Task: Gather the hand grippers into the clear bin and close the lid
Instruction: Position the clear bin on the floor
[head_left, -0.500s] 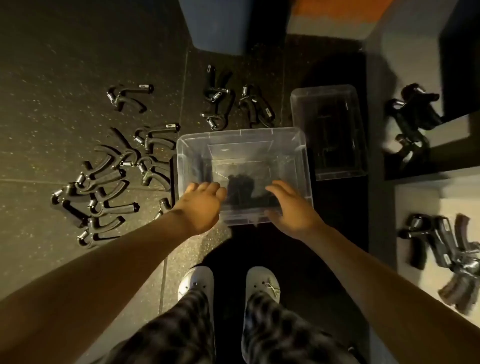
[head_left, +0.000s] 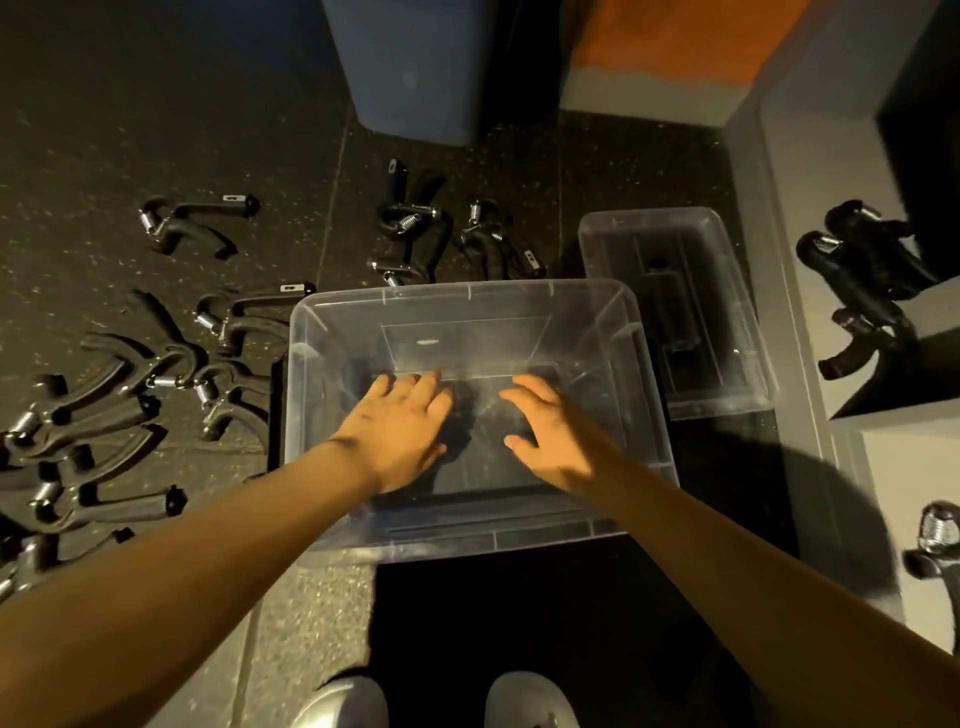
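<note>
Both hands — left hand (head_left: 400, 426) and right hand (head_left: 545, 436), fingers spread, holding nothing — hover over the empty clear bin (head_left: 467, 296); hand grippers (head_left: 130, 395) beside its left edge look stiff, light, best grasped by one handle.

Dark speckled rubber floor (head_left: 156, 104), tiled with visible seams; blue bin (head_left: 415, 67) standing at top centre; orange-and-white block (head_left: 670, 52) to its right; grey shelf unit (head_left: 810, 171) along right edge; two pale shoes (head_left: 343, 701) at bottom

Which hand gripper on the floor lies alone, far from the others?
The gripper at the upper left. Bare floor surrounds it, while the others lie in a pile at the left or a cluster behind the bin.
</note>
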